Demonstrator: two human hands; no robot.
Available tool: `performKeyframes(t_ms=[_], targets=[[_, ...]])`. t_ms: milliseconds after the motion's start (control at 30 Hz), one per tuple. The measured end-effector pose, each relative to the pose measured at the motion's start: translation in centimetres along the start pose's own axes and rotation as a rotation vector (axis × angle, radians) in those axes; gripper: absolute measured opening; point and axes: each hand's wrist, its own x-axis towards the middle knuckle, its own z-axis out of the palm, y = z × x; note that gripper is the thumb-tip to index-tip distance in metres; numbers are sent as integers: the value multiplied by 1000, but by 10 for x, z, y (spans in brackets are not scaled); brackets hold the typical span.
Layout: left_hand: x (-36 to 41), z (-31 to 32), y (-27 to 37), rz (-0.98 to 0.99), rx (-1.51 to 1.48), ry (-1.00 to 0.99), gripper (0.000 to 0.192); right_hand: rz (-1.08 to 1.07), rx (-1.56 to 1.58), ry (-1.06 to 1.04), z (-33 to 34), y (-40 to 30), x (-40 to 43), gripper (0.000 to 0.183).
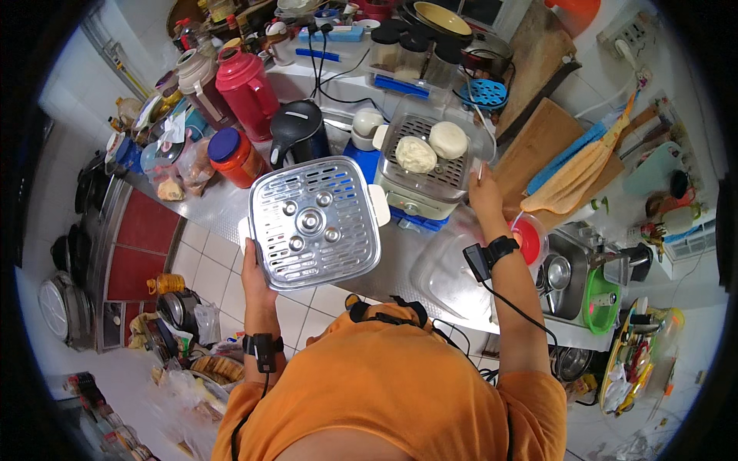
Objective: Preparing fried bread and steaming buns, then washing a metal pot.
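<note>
My left hand [258, 279] grips the lower left side of a steamer tray [314, 253] with a slotted metal base and pale side handles. The tray is held up in front of the counter edge. On the counter stands an electric food steamer [398, 196], its clear tier fitted with a slotted metal plate. Two pale buns lie on that plate: a rough-topped bun [416, 154] and a smoother, round bun [448, 140]. My right hand [484, 193] is at the tier's right side, its fingers closed around the handle there, which they mostly hide.
A clear plastic lid [444, 274] lies on the metal counter beside the sink [568, 276]. Left of the steamer stand a black electric kettle [300, 132], an orange jar [233, 158] and a red thermos [245, 95]. Wooden boards [553, 155] lean at the right, near a red bowl [527, 242].
</note>
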Motion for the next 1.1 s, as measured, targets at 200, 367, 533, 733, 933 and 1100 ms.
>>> performKeyframes(t_ms=[200, 367, 533, 733, 933, 1100], targets=[[13, 28, -14, -48, -3, -68, 49, -96, 236, 178, -22, 7, -43, 40], [30, 61, -30, -161, 67, -208, 51, 250, 1022, -532, -65, -75, -90, 29], [35, 96, -47, -292, 109, -274, 52, 279, 1077, -374, -70, -63, -90, 23], [28, 106, -37, -220, 248, -335, 54, 351, 1227, -127, -82, -24, -32, 18], [7, 26, -36, -236, 278, -128, 44, 341, 1297, -128, -39, 28, 42, 20], [-30, -16, -43, -290, 280, 43, 43, 373, 1172, -183, -10, 43, 66, 19]])
